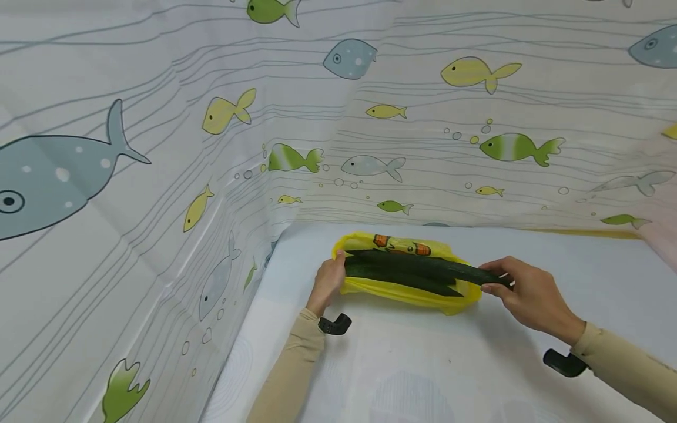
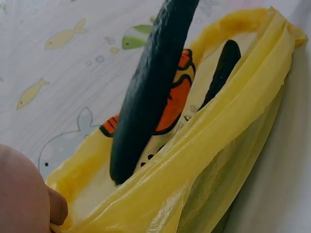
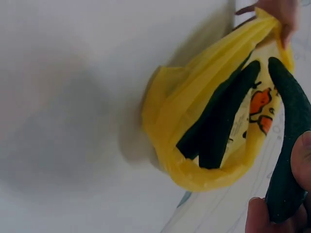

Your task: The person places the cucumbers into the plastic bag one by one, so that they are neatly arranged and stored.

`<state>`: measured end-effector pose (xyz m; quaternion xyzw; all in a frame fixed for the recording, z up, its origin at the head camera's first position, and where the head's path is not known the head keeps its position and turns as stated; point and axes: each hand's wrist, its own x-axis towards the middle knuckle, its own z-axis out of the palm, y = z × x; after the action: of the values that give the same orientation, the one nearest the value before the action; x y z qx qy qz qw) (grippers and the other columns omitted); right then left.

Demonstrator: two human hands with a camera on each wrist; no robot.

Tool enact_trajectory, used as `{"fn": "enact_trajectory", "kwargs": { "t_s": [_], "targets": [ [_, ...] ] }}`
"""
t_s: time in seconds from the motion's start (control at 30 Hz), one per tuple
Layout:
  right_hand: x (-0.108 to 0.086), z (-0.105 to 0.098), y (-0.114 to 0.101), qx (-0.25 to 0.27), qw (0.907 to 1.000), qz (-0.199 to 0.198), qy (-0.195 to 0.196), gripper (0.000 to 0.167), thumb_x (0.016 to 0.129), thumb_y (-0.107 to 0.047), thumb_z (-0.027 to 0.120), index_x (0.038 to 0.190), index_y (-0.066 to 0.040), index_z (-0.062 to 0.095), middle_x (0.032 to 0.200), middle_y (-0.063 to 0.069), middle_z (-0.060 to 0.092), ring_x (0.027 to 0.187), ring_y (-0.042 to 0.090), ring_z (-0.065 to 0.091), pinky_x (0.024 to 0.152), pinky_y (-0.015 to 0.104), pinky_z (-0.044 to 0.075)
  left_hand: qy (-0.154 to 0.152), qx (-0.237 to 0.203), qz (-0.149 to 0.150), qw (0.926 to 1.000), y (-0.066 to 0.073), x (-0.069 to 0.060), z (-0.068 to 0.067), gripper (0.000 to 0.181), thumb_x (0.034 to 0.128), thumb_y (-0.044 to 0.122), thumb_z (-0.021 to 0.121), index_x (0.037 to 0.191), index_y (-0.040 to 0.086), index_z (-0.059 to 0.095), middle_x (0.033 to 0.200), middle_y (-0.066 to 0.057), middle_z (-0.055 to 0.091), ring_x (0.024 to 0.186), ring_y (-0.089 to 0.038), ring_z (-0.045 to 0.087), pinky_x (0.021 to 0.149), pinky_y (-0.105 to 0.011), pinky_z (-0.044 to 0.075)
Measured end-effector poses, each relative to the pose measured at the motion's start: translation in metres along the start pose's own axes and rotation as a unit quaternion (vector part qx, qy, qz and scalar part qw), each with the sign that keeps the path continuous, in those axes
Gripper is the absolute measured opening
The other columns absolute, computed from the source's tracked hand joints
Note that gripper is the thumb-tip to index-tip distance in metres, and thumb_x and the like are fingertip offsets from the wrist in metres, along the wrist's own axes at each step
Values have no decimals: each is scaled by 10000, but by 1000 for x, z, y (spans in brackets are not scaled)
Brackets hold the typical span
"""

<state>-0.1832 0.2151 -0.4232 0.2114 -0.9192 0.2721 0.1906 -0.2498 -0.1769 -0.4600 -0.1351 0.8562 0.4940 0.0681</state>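
A yellow plastic bag (image 1: 407,298) with orange printing lies mouth up on the white surface. My left hand (image 1: 329,281) pinches the bag's rim at its left end. My right hand (image 1: 536,296) holds a dark green cucumber (image 3: 287,141) by one end, thumb on one side and fingers on the other. In the head view this cucumber slants over the bag's opening. Two more cucumbers (image 3: 218,121) show inside the bag in the right wrist view. The left wrist view shows the held cucumber (image 2: 146,92) across the opening, with the bag wall hiding most of the others.
A white sheet printed with fish (image 1: 423,147) hangs as a wall behind and to the left. The white surface (image 1: 396,364) stretches in front of the bag. A black strap piece (image 1: 335,324) is on the left wrist, and another (image 1: 565,362) on the right.
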Motion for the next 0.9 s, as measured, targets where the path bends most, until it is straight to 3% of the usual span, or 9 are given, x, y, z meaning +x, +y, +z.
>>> {"fn": "enact_trajectory", "kwargs": {
  "t_s": [0.5,0.9],
  "targets": [
    [19,39,-7,73,9984,177,-528,328,901,-197,857,1178,-59,750,1047,71,775,816,176,705,689,323,524,-136,-9,22,9999,3,0,4,591,1142,553,266,790,119,458,575,27,317,453,-120,234,448,-281,268],
    [36,67,-3,190,9944,215,-1021,354,941,-225,822,1221,-24,741,1078,109,755,806,146,674,672,317,523,-115,57,-42,9999,2,0,4,640,1149,534,262,674,137,426,529,33,282,427,-121,197,419,-289,235]
  ]
}}
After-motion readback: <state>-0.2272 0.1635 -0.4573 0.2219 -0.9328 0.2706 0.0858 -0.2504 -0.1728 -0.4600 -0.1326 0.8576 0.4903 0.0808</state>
